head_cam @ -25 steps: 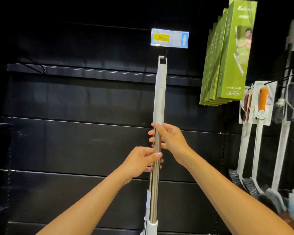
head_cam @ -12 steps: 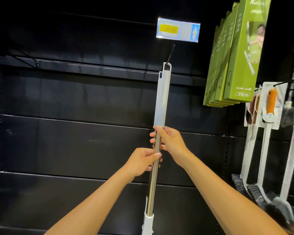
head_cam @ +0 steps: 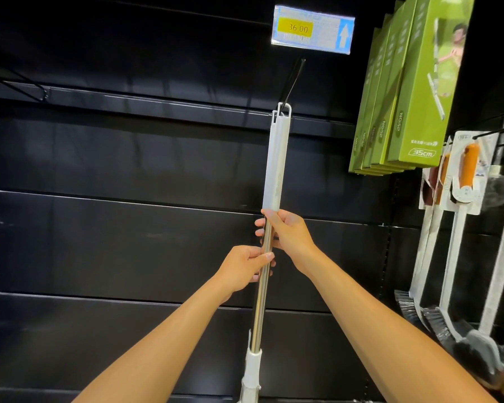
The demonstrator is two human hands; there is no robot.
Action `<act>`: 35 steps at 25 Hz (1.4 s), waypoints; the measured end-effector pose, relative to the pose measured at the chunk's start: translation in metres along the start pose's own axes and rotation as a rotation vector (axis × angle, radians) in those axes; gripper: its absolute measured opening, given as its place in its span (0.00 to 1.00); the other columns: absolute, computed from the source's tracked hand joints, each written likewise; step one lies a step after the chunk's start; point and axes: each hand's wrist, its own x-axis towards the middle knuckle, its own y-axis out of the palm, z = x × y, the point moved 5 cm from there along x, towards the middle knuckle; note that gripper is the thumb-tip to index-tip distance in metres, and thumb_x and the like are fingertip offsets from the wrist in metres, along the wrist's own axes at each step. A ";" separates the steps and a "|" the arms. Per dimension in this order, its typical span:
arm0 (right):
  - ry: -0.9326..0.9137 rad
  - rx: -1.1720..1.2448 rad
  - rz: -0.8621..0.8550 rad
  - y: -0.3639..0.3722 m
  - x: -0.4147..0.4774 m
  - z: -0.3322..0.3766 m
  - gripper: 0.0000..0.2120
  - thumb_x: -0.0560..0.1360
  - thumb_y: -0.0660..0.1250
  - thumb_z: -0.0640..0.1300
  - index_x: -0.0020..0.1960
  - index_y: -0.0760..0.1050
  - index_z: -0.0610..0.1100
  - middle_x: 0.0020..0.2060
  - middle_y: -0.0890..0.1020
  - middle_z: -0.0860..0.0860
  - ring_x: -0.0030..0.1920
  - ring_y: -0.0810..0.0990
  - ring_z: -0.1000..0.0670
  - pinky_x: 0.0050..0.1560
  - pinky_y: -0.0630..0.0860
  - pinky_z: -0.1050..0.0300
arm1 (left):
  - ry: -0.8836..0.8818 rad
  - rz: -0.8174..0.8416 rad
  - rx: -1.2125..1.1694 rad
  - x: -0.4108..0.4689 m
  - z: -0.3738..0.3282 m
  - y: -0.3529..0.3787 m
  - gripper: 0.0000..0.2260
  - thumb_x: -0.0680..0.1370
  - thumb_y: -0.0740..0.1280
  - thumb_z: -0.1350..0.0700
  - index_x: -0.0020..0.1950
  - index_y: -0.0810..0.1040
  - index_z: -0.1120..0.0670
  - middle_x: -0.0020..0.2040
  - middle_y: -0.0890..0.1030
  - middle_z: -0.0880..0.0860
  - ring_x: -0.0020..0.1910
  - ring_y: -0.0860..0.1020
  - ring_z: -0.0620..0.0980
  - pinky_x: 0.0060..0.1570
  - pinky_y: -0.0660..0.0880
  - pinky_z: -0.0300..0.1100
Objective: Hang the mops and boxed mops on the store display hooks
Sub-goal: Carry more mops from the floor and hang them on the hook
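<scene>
Head view of a black store display wall (head_cam: 128, 242) made of horizontal metal panels. A long mop with a white plastic upper grip and a polished steel shaft (head_cam: 275, 170) stands nearly upright at centre, tilted slightly to the right towards its top. Its white hanging loop (head_cam: 285, 107) overlaps the lower end of a thin black wire display hook (head_cam: 294, 82); the rod seems to pass through the loop, though whether the loop bears on it cannot be told. The right hand (head_cam: 285, 232) is closed around the steel shaft just below the white grip, thumb at the grip's lower edge. The left hand (head_cam: 245, 269) grips the shaft just beneath it, thumb and fingers curled round the steel, the two hands nearly touching. Lower down, the shaft enters a white plastic collar (head_cam: 252, 365) at the bottom edge of the view. Above the hook sits a blue and white price label with a yellow field reading 36.00 (head_cam: 313, 29). To the right hangs a row of tall green cardboard mop boxes marked 35cm (head_cam: 413, 91), stacked one behind another. Further right hang white long-handled brushes with orange grips on printed cards (head_cam: 469, 167), their dark bristle heads low at the right edge.
</scene>
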 end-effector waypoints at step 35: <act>-0.092 -0.324 -0.021 -0.016 -0.043 -0.041 0.09 0.83 0.65 0.51 0.59 0.82 0.52 0.48 0.86 0.56 0.51 0.85 0.54 0.53 0.85 0.55 | 0.230 -0.214 0.464 -0.054 0.047 -0.026 0.16 0.82 0.70 0.50 0.69 0.78 0.42 0.63 0.80 0.39 0.62 0.78 0.38 0.63 0.78 0.41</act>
